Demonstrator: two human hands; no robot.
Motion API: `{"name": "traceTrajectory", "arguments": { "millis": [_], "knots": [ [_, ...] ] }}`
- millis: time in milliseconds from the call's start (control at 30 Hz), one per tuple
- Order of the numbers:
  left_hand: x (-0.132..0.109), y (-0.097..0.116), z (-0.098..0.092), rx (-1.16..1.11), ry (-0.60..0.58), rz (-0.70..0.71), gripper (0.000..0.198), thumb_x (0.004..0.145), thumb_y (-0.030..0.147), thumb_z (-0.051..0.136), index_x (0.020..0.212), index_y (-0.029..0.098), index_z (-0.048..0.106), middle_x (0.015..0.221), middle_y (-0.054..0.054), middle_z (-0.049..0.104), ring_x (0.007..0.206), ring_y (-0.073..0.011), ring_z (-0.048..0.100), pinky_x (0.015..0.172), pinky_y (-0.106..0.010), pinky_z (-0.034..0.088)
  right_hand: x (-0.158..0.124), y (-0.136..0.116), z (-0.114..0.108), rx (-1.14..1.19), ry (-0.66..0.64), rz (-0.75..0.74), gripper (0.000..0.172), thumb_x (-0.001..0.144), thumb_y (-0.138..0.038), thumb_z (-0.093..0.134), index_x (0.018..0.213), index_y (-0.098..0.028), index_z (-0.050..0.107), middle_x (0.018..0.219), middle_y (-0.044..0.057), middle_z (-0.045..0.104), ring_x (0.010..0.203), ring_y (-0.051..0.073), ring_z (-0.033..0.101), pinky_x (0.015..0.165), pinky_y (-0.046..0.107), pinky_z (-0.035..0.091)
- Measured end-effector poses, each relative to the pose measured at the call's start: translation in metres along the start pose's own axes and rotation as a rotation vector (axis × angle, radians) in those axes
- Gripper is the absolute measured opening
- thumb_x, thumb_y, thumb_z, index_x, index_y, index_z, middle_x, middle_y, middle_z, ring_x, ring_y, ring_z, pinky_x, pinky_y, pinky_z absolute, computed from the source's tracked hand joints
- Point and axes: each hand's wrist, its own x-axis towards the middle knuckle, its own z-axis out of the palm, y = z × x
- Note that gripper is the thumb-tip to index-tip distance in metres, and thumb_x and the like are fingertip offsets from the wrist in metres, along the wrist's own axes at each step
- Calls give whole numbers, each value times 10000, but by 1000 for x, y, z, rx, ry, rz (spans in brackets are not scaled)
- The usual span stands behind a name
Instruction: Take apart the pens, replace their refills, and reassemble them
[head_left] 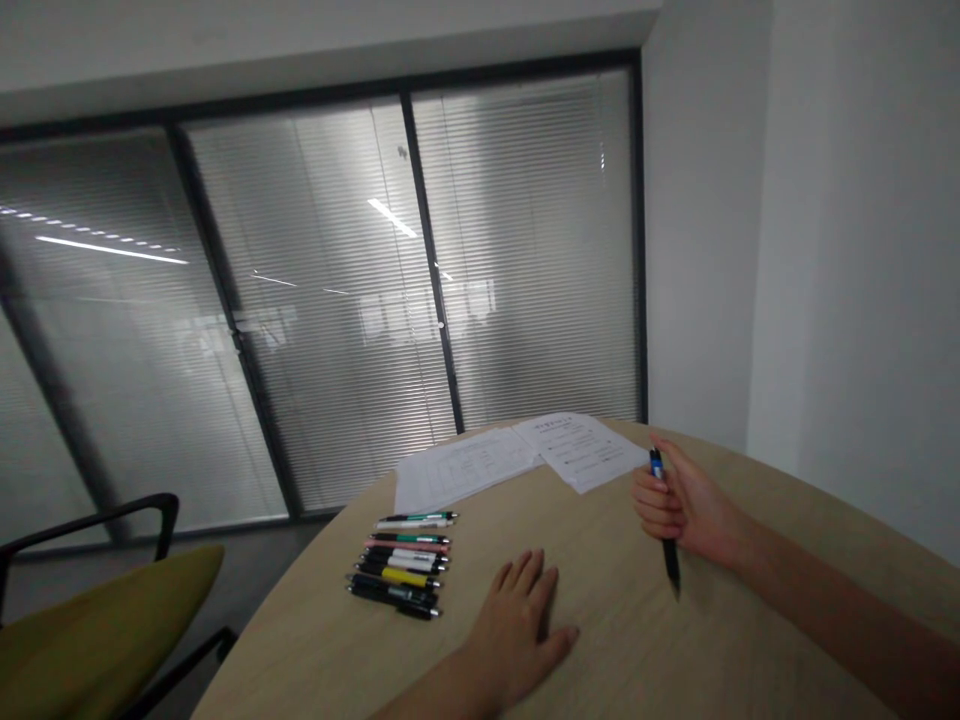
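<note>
My right hand [679,505] is wrapped around a dark pen [670,562] with a blue part near its top. The pen stands nearly upright, tip downward, above the right side of the table; whether the tip touches the wood I cannot tell. My left hand [514,628] lies palm down on the table, fingers stretched out, holding nothing. Just left of it several pens [405,565] lie side by side in a column, among them black, white, green, pink and yellow ones.
Printed sheets of paper [469,468] lie at the far edge of the round wooden table [600,560]. A chair with a yellow-green seat [120,635] and black armrests stands at the left. Behind the table are glass panels with blinds [525,250] and a white wall [847,250] at right.
</note>
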Motion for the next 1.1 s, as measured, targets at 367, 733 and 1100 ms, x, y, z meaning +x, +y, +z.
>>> {"name": "traceTrajectory", "arguments": {
  "millis": [367, 733, 1100],
  "knots": [
    [0, -1, 0, 12, -2, 12, 609, 792, 470, 392, 1290, 125, 328, 1370, -150, 232, 1256, -265, 196, 1011, -441, 169, 1, -1, -2, -7, -60, -29, 513, 788, -524, 258, 393, -198, 293, 313, -98, 141, 268, 47, 65, 248, 169, 166],
    [-2, 0, -2, -7, -11, 0, 601, 787, 444, 412, 1288, 123, 331, 1371, -150, 227, 1256, -265, 195, 1015, -434, 158, 2, -3, -9, 14, -101, -27, 550, 787, -586, 246, 409, -191, 311, 330, -98, 148, 275, 46, 74, 259, 167, 176],
    [-1, 1, -3, -7, -17, -9, 604, 788, 447, 408, 1291, 122, 325, 1372, -148, 227, 1255, -266, 199, 1015, -434, 160, 0, -7, -9, -7, -103, -27, 453, 758, -473, 335, 402, -193, 330, 328, -98, 141, 274, 49, 67, 258, 171, 190]
  ]
}}
